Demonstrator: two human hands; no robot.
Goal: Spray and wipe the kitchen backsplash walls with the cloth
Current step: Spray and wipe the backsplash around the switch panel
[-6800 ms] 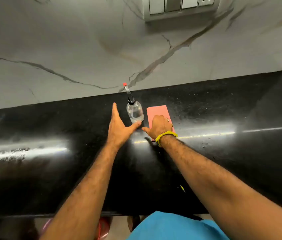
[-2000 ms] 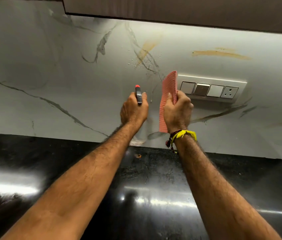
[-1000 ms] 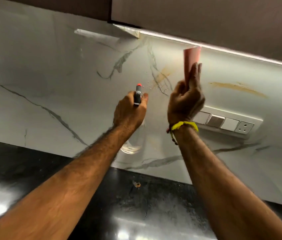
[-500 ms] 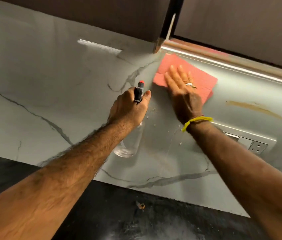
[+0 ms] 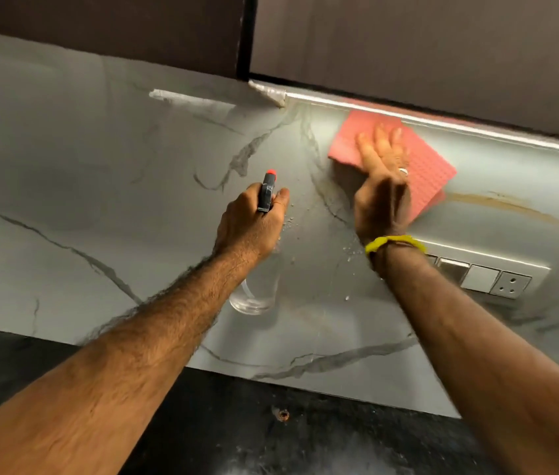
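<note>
The backsplash (image 5: 106, 186) is grey marble with dark veins and a few water droplets near its middle. My right hand (image 5: 382, 186) presses a pink cloth (image 5: 428, 166) flat against the wall, fingers straight, just under the lit cabinet edge. My left hand (image 5: 252, 224) grips a clear spray bottle (image 5: 257, 289) with a black head and red tip, held upright in front of the wall, left of the cloth. A brown streak (image 5: 504, 205) marks the wall right of the cloth.
A switch and socket plate (image 5: 490, 277) sits on the wall below and right of my right hand. Dark upper cabinets (image 5: 408, 46) overhang the wall. The black countertop (image 5: 271, 433) runs along the bottom, with a small rusty spot on it.
My right hand spread the cloth flat on the wall and slid it rightwards along the top edge. My left hand still holds the bottle in about the same pose.
</note>
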